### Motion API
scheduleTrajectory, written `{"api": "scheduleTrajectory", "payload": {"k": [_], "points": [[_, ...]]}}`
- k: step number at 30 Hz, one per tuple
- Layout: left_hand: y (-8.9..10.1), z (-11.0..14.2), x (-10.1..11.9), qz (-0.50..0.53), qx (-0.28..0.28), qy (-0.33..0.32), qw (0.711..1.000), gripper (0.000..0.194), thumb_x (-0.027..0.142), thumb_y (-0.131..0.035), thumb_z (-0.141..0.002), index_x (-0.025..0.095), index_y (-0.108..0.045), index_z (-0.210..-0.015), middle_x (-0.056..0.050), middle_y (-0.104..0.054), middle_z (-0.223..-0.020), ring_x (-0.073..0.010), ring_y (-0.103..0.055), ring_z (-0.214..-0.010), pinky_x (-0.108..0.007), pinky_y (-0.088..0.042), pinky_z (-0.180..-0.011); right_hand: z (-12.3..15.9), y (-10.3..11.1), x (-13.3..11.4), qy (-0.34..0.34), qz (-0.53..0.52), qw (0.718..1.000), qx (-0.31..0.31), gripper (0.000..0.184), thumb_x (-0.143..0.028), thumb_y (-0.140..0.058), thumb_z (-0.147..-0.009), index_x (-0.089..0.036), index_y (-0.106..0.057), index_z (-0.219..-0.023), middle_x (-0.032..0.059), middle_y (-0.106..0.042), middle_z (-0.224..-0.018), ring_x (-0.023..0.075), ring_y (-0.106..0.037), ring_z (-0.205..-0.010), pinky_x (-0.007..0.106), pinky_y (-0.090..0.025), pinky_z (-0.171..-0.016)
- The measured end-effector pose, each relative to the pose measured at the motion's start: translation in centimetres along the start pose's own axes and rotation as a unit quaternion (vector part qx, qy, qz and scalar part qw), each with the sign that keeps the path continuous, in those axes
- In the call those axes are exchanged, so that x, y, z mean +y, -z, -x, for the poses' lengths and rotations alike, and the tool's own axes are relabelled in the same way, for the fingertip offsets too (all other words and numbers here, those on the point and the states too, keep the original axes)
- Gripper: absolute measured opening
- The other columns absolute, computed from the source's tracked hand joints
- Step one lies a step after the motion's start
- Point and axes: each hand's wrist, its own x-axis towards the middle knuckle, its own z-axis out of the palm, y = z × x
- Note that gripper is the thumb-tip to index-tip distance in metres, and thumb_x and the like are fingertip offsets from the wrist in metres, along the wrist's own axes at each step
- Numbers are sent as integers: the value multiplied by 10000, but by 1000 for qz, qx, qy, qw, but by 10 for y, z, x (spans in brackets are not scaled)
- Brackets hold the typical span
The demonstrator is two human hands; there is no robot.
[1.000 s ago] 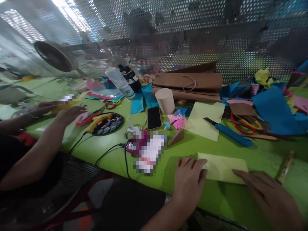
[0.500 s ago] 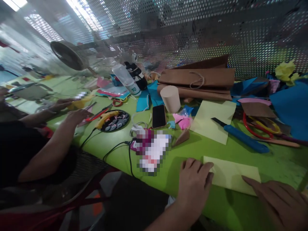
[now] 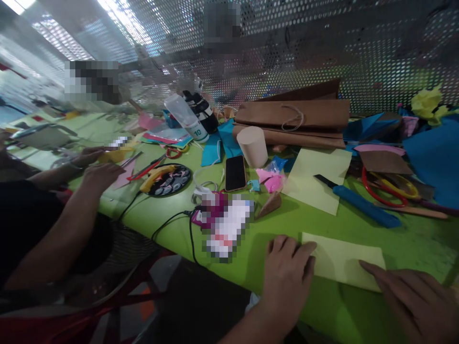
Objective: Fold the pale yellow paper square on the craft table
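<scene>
A folded strip of pale yellow paper point(image 3: 340, 260) lies on the green table near its front edge. My left hand point(image 3: 289, 272) has its fingers curled at the strip's left end, with the thumb pressed on that end. From the right, my right hand point(image 3: 412, 291) reaches over the other end, fingers stretched out and one fingertip resting on the paper. Just behind, a larger yellow sheet point(image 3: 311, 177) lies flat, partly under a blue-handled cutter knife point(image 3: 366, 205) with its blade out.
Left of my hands are a blurred-out phone point(image 3: 231, 227), a dark phone point(image 3: 235, 173) and cables. Behind stand a cream cylinder point(image 3: 253, 145) and brown paper point(image 3: 294, 119). Red-handled scissors point(image 3: 382, 191) lie right. A co-worker's arm point(image 3: 64, 220) rests at left, near a glue gun point(image 3: 158, 177).
My hands and the paper strip stay almost in place; the view shifts slightly. At left, the co-worker's hand has moved a little, showing more of a pink piece of paper.
</scene>
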Motion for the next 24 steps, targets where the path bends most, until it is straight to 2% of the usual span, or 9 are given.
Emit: {"api": "scheduleTrajectory", "payload": {"k": [4,9,11,14,17,20,24], "points": [[4,-2,1,-11,-1,-8,1000,287,134,-691,-918,286,-710,-1161,-24,-675,-914,-242,-586,-934,-408,-442,-796,-3,2,-4,16,45,999,-10,449,-361,-512,-986,-372,-622,-1422,50,-767,-1050,279,-685,-900,420,-519,-735],[4,-4,0,-64,-32,-38,997,283,110,-643,-936,252,-699,-1175,-63,-677,-1061,-268,-587,-1071,-435,-478,-868,-12,11,-19,-11,61,998,5,397,-329,-491,-1011,-353,-661,-1369,41,-755,-1010,253,-680,-883,402,-519,-743],[1,-3,-2,-87,-25,-73,993,376,59,-624,-927,262,-683,-1237,-75,-674,-1180,-277,-574,-1144,-441,-485,-899,-17,14,-23,-5,65,998,12,381,-316,-497,-1016,-358,-663,-1356,32,-750,-969,239,-674,-848,384,-511,-715],[-2,-2,-5,-92,-27,-151,984,517,35,-628,-920,345,-647,-1334,-54,-662,-1282,-264,-573,-1162,-417,-502,-916,-20,17,-27,4,67,998,11,374,-310,-509,-1023,-359,-648,-1367,25,-739,-944,230,-667,-835,374,-504,-711],[-3,-4,-7,-80,-55,-201,975,451,98,-644,-940,355,-664,-1311,-48,-672,-1273,-246,-598,-1111,-383,-533,-905,-20,19,-31,-28,59,998,1,372,-297,-494,-1037,-337,-632,-1380,32,-732,-996,239,-662,-892,397,-507,-764],[-3,-5,-9,-93,-88,-207,970,428,103,-612,-951,330,-668,-1310,-61,-682,-1260,-245,-623,-1071,-364,-565,-853,-19,19,-34,-31,46,998,4,367,-287,-492,-1039,-335,-632,-1375,28,-731,-1003,239,-654,-898,402,-504,-774],[-2,-3,-10,-100,-141,-220,960,484,81,-549,-956,254,-602,-1404,-91,-663,-1358,-273,-614,-1179,-381,-583,-900,-20,19,-34,-34,35,999,1,379,-278,-482,-1041,-334,-626,-1387,34,-731,-1018,246,-644,-911,409,-498,-793]]}}
